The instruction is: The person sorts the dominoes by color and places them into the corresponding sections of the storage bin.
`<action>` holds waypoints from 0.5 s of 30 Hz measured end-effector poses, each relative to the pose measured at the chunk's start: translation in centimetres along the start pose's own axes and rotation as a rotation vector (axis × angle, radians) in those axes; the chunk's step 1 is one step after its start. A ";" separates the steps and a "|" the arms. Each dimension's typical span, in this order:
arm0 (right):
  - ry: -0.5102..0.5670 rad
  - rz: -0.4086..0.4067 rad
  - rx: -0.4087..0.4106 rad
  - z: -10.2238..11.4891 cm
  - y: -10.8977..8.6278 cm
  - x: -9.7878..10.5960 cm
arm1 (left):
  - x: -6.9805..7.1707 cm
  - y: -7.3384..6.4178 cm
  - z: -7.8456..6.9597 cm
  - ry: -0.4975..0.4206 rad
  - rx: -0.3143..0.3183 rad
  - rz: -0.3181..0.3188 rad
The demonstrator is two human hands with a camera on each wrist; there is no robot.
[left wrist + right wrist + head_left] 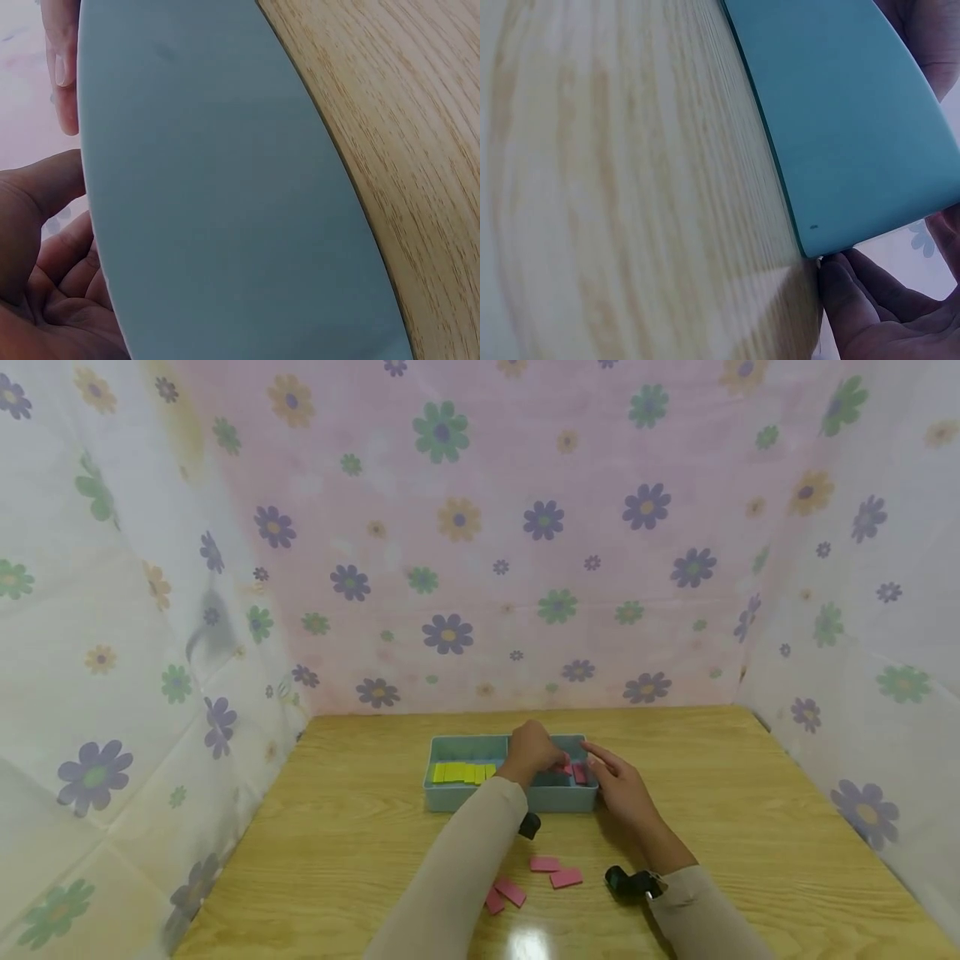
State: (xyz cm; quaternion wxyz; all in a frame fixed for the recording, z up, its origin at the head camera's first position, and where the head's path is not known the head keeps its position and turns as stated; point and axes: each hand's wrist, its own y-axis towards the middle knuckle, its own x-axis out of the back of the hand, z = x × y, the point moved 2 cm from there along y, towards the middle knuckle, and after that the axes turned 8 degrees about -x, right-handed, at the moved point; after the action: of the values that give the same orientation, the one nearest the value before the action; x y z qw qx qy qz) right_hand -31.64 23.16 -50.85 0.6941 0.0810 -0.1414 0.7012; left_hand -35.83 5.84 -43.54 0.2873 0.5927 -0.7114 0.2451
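Left hand (532, 752) pinches flat pink rectangular tile (566, 769); similar tile (580, 774) lies just right, between hands, long axis front-to-back. Right hand (626, 792), fingers extended, touches pale-blue plastic box (558, 800).

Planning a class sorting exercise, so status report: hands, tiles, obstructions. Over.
Left hand in box, seemingly pinching pink tile. Right hand touching box's right end. Four pink tiles visible on table. Left sleeve hides some of box.
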 end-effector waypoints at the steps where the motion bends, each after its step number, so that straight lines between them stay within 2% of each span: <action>1: 0.002 -0.003 0.001 0.0 0.0 0.0 | 0.0 0.0 -0.1 0.005 -0.001 -0.002; 7: 0.006 -0.014 -0.005 0.2 0.0 0.2 | 0.2 0.0 -0.6 0.035 -0.004 -0.016; 15: -0.004 -0.005 0.016 0.0 0.0 -0.1 | -0.3 0.3 0.3 -0.008 0.028 -0.018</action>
State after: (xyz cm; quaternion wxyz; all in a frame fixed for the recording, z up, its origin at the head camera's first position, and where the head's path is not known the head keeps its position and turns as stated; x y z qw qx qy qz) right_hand -31.59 23.09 -50.88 0.6949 0.0882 -0.1369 0.7004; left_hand -36.13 5.90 -44.01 0.2784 0.6039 -0.7037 0.2503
